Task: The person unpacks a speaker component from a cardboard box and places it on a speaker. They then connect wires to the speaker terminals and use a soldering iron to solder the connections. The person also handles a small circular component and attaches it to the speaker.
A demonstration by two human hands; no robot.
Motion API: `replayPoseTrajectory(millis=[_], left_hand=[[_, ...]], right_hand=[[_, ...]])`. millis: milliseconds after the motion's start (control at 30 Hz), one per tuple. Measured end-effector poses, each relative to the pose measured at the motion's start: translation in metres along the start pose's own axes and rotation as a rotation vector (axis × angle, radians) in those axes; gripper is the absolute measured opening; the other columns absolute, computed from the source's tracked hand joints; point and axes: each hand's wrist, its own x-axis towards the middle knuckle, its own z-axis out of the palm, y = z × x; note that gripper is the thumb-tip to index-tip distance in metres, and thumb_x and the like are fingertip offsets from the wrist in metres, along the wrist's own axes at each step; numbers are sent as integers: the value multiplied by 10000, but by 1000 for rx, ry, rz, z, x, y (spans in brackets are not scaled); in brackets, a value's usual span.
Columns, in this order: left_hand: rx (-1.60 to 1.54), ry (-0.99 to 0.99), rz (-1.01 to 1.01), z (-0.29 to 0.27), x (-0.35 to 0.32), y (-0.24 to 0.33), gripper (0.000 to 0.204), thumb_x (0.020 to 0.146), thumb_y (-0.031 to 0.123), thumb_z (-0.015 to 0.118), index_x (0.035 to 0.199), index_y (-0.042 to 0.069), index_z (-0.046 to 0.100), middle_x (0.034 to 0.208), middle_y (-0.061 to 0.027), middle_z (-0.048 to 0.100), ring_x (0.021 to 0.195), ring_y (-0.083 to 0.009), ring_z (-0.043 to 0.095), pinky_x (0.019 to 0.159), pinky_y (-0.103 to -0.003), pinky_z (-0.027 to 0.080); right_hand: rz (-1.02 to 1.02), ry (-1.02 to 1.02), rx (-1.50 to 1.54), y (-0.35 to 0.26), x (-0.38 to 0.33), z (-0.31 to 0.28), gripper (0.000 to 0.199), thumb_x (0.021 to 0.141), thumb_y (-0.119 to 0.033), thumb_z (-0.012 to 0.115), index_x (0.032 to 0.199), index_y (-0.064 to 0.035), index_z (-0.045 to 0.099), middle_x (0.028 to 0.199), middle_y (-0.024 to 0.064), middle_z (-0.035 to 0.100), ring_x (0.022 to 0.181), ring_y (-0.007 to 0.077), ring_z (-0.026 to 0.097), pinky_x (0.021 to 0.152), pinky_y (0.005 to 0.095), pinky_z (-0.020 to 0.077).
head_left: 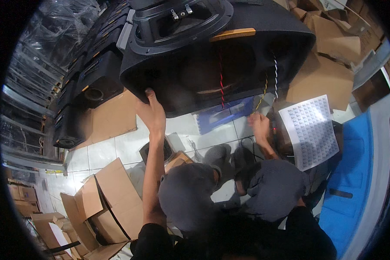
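Note:
A black speaker cabinet [182, 89] lies before me with round openings in its face. My left hand [153, 113] grips its near left edge, the thumb up on the face and the other fingers hidden. A yellow-and-black twisted wire [263, 93] hangs from the cabinet to my right hand [260, 127], whose fingers are closed around its lower end. A red-and-black twisted wire [221, 84] and a white-and-dark twisted wire [276, 76] also hang out, untouched. On top sits a loose round speaker driver [223, 21], beside a thin tan strip [233, 34].
A printed label sheet [310, 132] lies right of my right hand, near a blue plastic panel [349, 173]. More black cabinets [102, 80] line the left. Cardboard [121, 190] lies at lower left, more boxes [333, 37] at far right. Below the cabinet is a blue flat item [210, 121].

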Motion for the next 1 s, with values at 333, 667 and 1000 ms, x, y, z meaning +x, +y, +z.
replayPoseTrajectory(millis=[333, 667, 1000], left_hand=[[191, 93, -55, 6, -2, -9, 548, 1066, 398, 474, 1138, -124, 627, 1012, -250, 707, 945, -363, 667, 849, -441, 489], [255, 116, -51, -5, 2, 1, 511, 1053, 362, 492, 1089, -121, 653, 926, -275, 706, 863, -403, 682, 756, -465, 489], [375, 131, 56, -18, -8, 6, 476, 1035, 308, 552, 853, -121, 651, 644, -230, 586, 612, -287, 550, 581, -456, 408]], right_hand=[[-208, -100, 139, 94, 162, 38, 365, 1062, -314, 447, 1312, -60, 526, 1118, 81, 574, 1047, 214, 545, 867, 384, 452], [-236, -244, -358, 85, 142, 28, 624, 868, 45, 530, 1477, -26, 415, 1475, 226, 452, 1360, 370, 438, 1146, 410, 357], [-246, -193, -152, 107, 156, 36, 432, 907, -64, 500, 1338, -38, 485, 1308, 162, 482, 1200, 309, 459, 1029, 387, 372]])
